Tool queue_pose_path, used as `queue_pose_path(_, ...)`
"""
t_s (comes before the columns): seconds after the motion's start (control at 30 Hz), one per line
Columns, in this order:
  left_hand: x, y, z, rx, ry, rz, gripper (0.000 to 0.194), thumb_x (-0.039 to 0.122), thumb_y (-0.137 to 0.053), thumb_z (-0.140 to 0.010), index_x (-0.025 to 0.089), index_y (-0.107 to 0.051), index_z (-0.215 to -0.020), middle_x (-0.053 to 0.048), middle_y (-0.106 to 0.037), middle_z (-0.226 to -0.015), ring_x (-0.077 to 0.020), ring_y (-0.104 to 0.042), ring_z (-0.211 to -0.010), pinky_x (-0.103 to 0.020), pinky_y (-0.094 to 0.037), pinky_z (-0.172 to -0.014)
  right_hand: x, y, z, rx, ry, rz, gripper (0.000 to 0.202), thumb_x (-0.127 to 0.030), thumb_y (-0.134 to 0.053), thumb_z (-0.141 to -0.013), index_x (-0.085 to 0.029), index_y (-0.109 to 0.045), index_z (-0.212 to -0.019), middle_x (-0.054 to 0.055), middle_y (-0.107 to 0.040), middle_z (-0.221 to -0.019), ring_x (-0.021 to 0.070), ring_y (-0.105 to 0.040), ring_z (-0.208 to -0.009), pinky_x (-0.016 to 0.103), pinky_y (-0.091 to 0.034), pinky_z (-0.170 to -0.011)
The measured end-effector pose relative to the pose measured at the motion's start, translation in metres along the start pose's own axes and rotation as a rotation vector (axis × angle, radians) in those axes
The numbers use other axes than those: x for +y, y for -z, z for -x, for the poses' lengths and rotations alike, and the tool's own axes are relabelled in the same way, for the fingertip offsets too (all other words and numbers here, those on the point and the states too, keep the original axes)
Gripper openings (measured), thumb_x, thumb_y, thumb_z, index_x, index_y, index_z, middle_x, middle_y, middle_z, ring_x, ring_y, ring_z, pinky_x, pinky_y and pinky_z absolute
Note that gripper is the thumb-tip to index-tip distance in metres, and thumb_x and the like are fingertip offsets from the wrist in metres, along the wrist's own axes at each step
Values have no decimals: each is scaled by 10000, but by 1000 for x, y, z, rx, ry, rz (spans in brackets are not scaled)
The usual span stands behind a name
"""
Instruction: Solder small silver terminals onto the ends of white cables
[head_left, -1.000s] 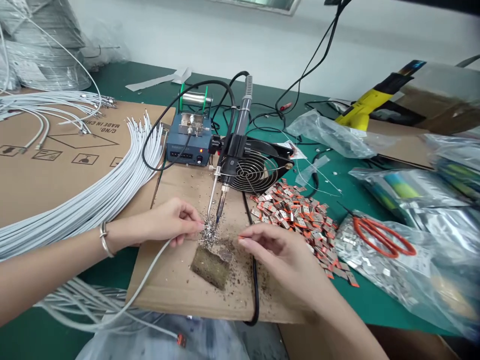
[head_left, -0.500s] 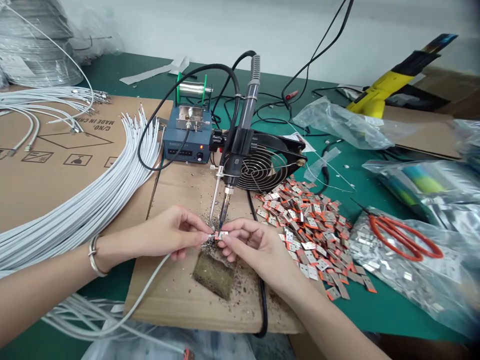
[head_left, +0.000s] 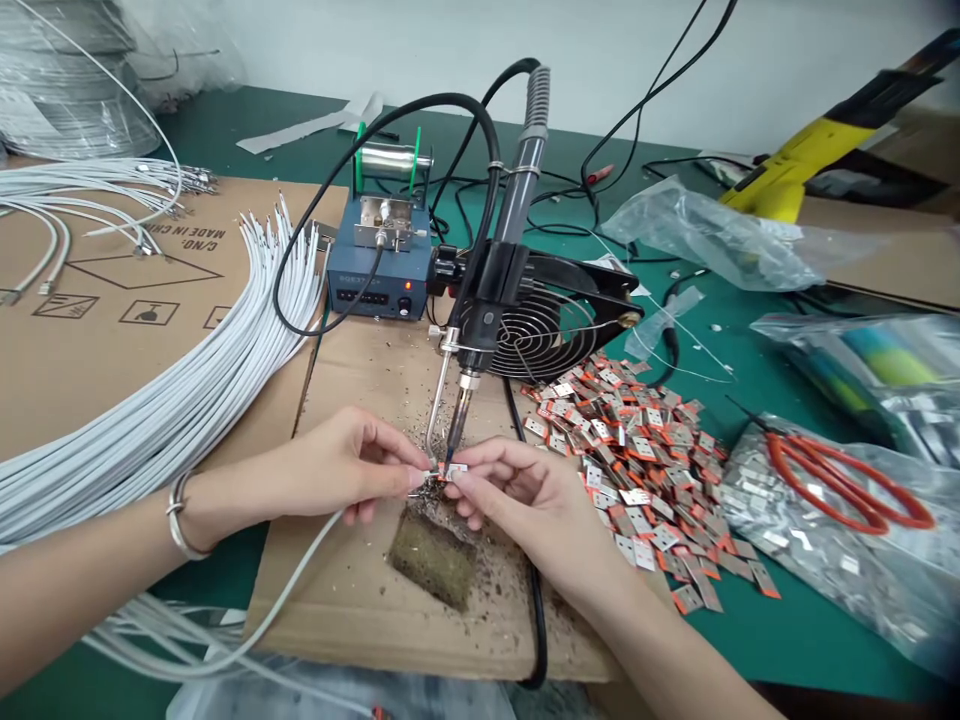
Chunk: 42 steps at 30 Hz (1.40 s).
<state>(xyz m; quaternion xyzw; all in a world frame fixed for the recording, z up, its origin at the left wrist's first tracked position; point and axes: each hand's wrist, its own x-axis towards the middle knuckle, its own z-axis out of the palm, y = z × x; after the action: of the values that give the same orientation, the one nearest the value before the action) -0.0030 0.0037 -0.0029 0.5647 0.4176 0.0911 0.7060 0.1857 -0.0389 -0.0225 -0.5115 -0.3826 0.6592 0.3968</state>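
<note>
My left hand [head_left: 367, 465] pinches the end of a white cable [head_left: 304, 560], which trails down from under the palm toward the lower left. Opposite it, my right hand [head_left: 517, 490] grips a small orange-and-silver USB connector [head_left: 456, 470] between thumb and fingers. Cable end and connector meet right under the tip of a soldering iron [head_left: 457, 420] that is clamped in a stand. A thin metal solder-feed tube [head_left: 437, 400] comes down beside the iron to the same spot. The exact contact there is too small to make out. Below the hands lies a brown sponge [head_left: 433, 558].
A blue solder feeder [head_left: 381, 265] carries a solder spool [head_left: 388, 160]. Behind the iron is a black fan [head_left: 551, 330]. A pile of connectors [head_left: 645, 470] lies right, near red-handled scissors [head_left: 847, 480]. White cables [head_left: 187, 380] are bundled left. A black cord [head_left: 538, 620] crosses the cardboard [head_left: 360, 610].
The view has shifted slightly, so the iron, fan and connector pile appear a little farther right. Both hands keep their hold on the cable and connector at the iron's tip.
</note>
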Motion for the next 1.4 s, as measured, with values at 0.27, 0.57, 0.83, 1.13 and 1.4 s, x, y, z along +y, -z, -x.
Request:
queue_pose_path(0.27,0,0,1,18,7,-7,180,276,-595,-779,126,-661,-853,44,-502,-549,-38,-444,-383,-127,-359,-346,-2,0,-1,-10,9,20,273,-316,-790,-588,-135,-646,-733,41,-672,-620,71,-559,-479,151,-472,-437)
queue_pose_path(0.57,7,-1,3,18,66,-13,180,264,-585,-787,112,-649,-860,37,-494,-532,-42,-434,-386,-128,-352,-357,-5,1,1,-21,51,67,228,-314,-766,-613,-155,-644,-722,36,-672,-599,67,-511,-444,171,-397,-402)
queue_pose_path(0.83,8,-2,2,42,75,-27,170,241,-583,-787,109,-656,-866,53,-470,-473,-47,-422,-372,-134,-351,-358,-4,1,0,-29,67,64,204,-297,-756,-632,-159,-648,-736,31,-681,-608,64,-511,-437,173,-376,-401)
queue_pose_path(1.13,5,-1,2,48,74,-3,171,254,-592,-782,110,-645,-856,52,-465,-468,-47,-429,-371,-126,-345,-348,-2,2,1,-59,76,51,195,-301,-756,-654,-171,-654,-757,32,-695,-635,101,-615,-543,182,-435,-462)
queue_pose_path(1.4,0,0,1,37,55,20,186,291,-610,-773,125,-652,-847,47,-488,-524,-41,-437,-376,-129,-344,-344,-2,4,0,-82,76,39,231,-345,-760,-656,-173,-658,-772,37,-705,-649,130,-647,-589,213,-478,-523)
